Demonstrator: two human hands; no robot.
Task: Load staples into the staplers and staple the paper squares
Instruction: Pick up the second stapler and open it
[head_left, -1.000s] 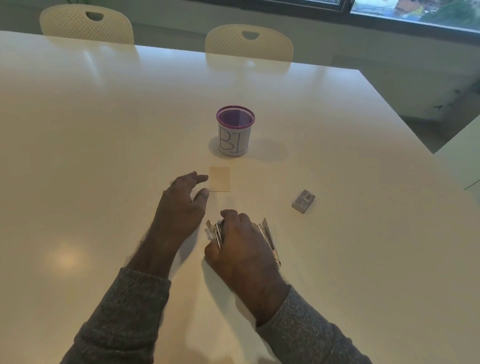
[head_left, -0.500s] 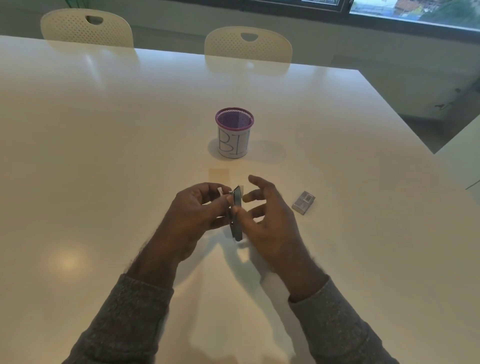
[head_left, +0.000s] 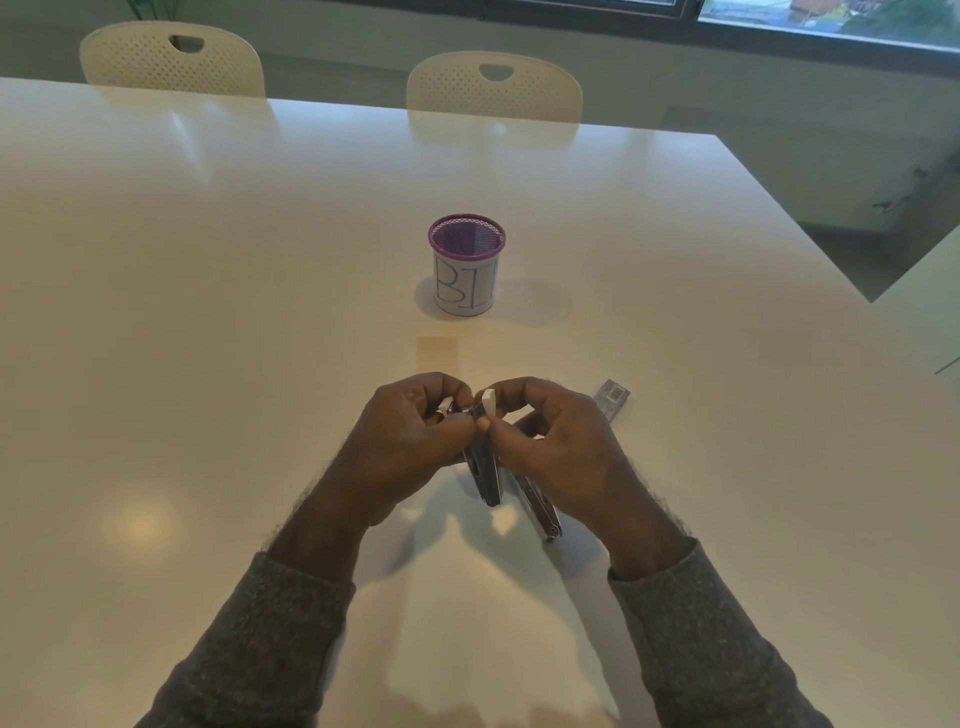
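A small metal stapler (head_left: 485, 475) is held above the table between both hands, its front end up and its rear pointing down toward me. My left hand (head_left: 402, 447) pinches its top end from the left. My right hand (head_left: 558, 447) pinches the same end from the right, beside a white tip. A second metal stapler (head_left: 540, 506) lies on the table under my right hand, partly hidden. A pale paper square (head_left: 437, 354) lies flat just beyond the hands. The small grey staple box (head_left: 612, 396) sits to the right of my right hand.
A purple-rimmed mesh cup (head_left: 466, 265) with a white label stands behind the paper square. The white table (head_left: 208, 291) stretches wide on every side; its right edge runs diagonally at the right. Two cream perforated chairs (head_left: 493, 85) stand at the far edge.
My right hand lifted one stapler off the table and my left hand left the paper square to join it. Both hands now pinch the stapler's upper end, closer together than half a second ago.
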